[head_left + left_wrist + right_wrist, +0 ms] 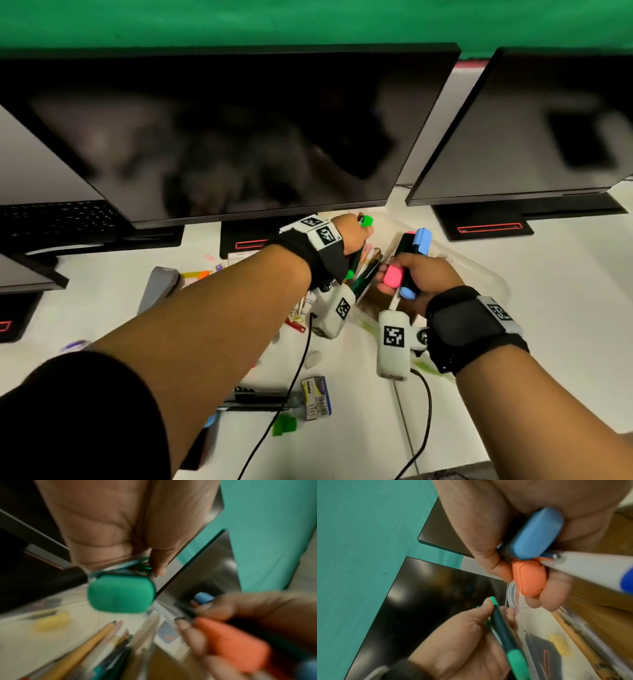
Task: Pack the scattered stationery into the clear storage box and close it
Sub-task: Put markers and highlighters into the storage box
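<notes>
The clear storage box [479,274] is largely hidden behind both hands on the white table [548,308]; only its thin transparent rim is made out. A green-capped marker [501,628] is gripped by the left hand [352,236]. The right hand [421,277] is clamped on blunt, rounded-capped pink and blue highlighters [407,260], held over the box. The pencils [82,647] are blurred.

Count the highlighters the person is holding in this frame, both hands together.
3: a green-capped highlighter in the left hand, a blue-capped highlighter and a pink-orange-capped highlighter in the right hand. Others may be hidden behind fingers.
</notes>
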